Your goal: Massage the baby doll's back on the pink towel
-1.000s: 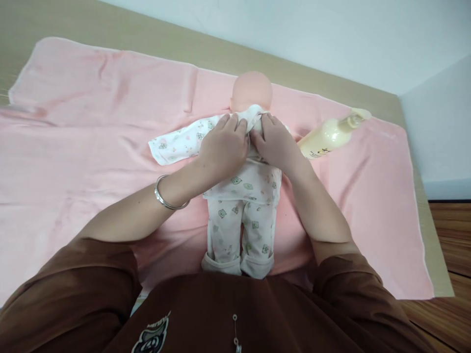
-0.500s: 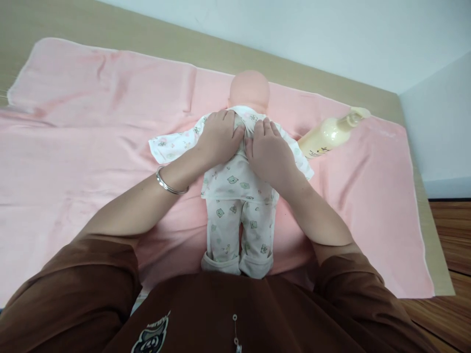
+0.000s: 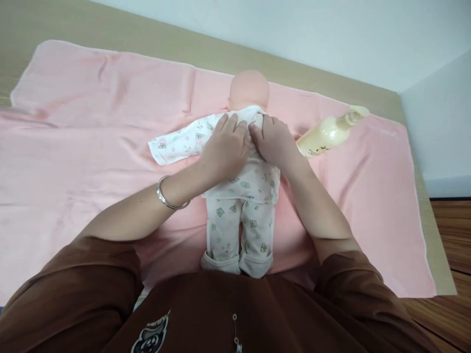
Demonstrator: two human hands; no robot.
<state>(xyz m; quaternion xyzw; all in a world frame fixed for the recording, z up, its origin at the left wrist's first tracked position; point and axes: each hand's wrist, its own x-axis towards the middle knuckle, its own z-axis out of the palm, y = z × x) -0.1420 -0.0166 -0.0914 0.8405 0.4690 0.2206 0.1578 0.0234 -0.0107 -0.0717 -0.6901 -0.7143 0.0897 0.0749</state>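
A baby doll (image 3: 250,88) lies with the back of its bare head up, dressed in a white patterned shirt (image 3: 186,142) and matching trousers (image 3: 222,223). My left hand (image 3: 227,144) rests on the upper back of the shirt, fingers spread toward the doll's neck. On the doll's right-side shoulder lies my right hand (image 3: 275,139), its thumb apart and pointing inward, its fingers partly bent over the cloth. The shirt is wrinkled between the two hands. My right hand and forearm hide the right sleeve.
Under the doll a pink cloth (image 3: 110,196) covers much of the wooden table (image 3: 165,44). A pale yellow pump bottle (image 3: 327,135) lies on its side close to my right hand. The white wall (image 3: 331,39) stands behind, with wooden floor (image 3: 449,235) at the right.
My right hand has moved up and outward onto the shoulder, now covering the right sleeve. My left hand has shifted slightly down and inward, and the shirt's upper back has bunched toward the right.
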